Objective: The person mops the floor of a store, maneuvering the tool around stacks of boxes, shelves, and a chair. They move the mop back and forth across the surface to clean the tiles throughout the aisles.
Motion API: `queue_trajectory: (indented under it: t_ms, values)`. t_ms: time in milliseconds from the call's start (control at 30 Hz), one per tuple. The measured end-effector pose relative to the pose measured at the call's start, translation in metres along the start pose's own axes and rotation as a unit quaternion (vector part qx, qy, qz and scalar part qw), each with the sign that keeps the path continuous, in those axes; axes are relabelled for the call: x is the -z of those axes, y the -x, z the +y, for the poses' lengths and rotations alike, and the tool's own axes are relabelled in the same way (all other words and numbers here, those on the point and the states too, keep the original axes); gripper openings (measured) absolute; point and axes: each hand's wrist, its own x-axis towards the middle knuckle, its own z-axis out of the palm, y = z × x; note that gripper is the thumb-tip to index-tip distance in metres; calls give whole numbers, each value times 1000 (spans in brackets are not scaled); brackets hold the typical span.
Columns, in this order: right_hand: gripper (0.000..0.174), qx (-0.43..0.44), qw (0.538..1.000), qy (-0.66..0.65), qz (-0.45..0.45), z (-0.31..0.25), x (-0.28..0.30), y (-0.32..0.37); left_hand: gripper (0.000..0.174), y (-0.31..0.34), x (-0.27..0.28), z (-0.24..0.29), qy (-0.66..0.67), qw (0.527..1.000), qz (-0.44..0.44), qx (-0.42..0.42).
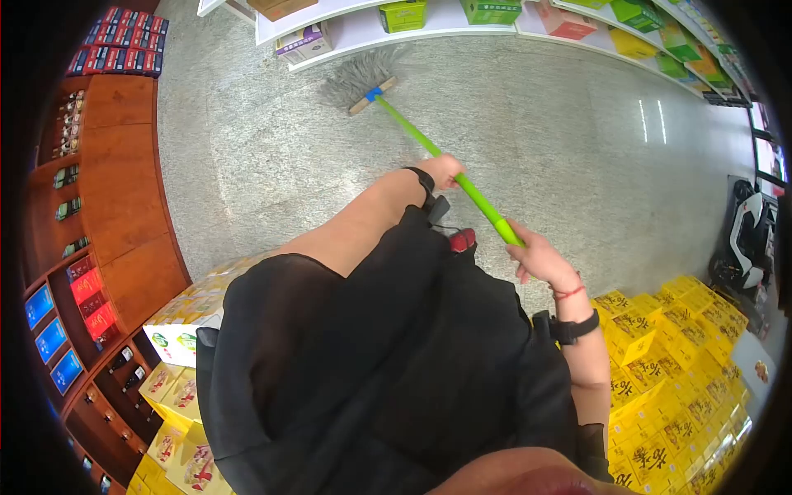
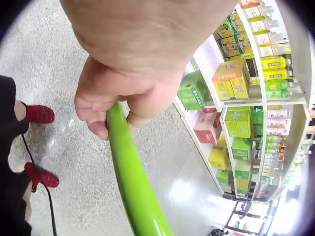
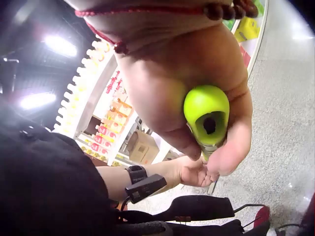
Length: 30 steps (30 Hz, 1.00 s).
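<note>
A mop with a bright green handle [image 1: 483,202] reaches across the floor. Its grey string head [image 1: 360,77] lies spread near the shelf foot, held by a wooden bar with a blue socket. My left hand [image 1: 445,171] grips the middle of the handle, fingers and thumb wrapped round it in the left wrist view. Higher up, by the handle's top end, my right hand [image 1: 540,256] holds on. The right wrist view shows the hollow end of the handle [image 3: 206,105] poking out of my right palm.
White shelves [image 1: 462,35] with boxes curve along the far side. Wooden cabinets [image 1: 128,181] line the left. Stacked yellow cartons [image 1: 668,363] stand at the right, more cartons [image 1: 177,388] at the left. A red shoe [image 1: 463,240] shows on the grey floor [image 1: 247,148]. A cable [image 2: 47,191] hangs near the legs.
</note>
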Motion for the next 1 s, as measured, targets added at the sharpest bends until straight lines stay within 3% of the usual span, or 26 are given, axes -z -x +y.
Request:
queue_trajectory:
  t_ms: [67,200,267,300,367,400,533,600,667,733,833,867,900,1000]
  values:
    - [55,-27,999,11,14,27,22,34,16,4,-50,1,-90,993,-72,-14]
    - [52,-71,995,39,51,84,68,106,17,19,-157,12,-51,989,-133,-26]
    - [50,43,974,175,136,140,86,126,17,19,-204,12,-50,980,-189,-32]
    - [50,42,974,177,131,147,89,135,17,22,-223,10,-45,980,-189,-30]
    - [48,-75,990,41,116,153,95,147,18,26,-248,12,-71,982,-168,-53]
    - [48,-76,990,42,114,156,99,146,19,16,-255,11,-63,984,-162,-44]
    - [49,-18,988,67,136,149,123,111,20,-19,-243,37,-17,990,-128,-62]
    - [48,34,984,100,147,140,144,77,23,-50,-228,54,32,995,-46,-88]
    - [47,69,978,124,152,125,167,35,27,-38,-193,95,-72,987,-9,-143]
    - [46,89,978,113,148,98,186,-9,27,-65,-166,125,-99,979,40,-175]
    - [46,110,981,85,134,76,211,-59,25,-94,-145,165,-142,971,95,-168]
    - [46,131,982,60,123,71,222,-71,25,-87,-141,183,-78,981,106,-140]
    - [46,134,982,60,121,68,234,-75,25,-85,-140,197,-17,987,116,-111]
    - [46,140,975,107,139,70,260,-71,23,-100,-151,220,-61,990,101,-78]
